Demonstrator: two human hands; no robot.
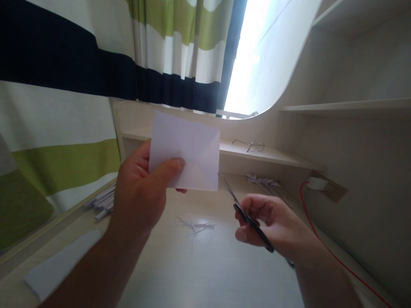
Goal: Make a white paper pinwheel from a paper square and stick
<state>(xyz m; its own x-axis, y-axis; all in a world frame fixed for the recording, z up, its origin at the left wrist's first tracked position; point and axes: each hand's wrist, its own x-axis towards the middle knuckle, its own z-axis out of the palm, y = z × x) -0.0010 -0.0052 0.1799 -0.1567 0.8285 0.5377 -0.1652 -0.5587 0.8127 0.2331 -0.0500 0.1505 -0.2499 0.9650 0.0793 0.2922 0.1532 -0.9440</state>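
Observation:
Raised above the desk, a roughly square piece of white paper [195, 149] with faint creases is pinched in my left hand [141, 184]. The thumb lies across its front face, and the other fingers are mostly hidden behind it. My right hand [269, 222] grips a pair of dark-handled scissors [253, 226]. Their blades point up and left, with the tips close to the paper's lower right edge; I cannot tell if they touch it. Below, on the desk [205, 273], lies a small heap of thin paper slivers [199, 226].
White paper sheets [64, 265] and rolled paper sticks [104, 203] lie at left. Folded paper pieces on sticks [266, 184] lie at the back right. Eyeglasses [255, 146] rest on a low shelf [272, 158]. A red cable [324, 252] runs from a white charger [317, 183] down the right side.

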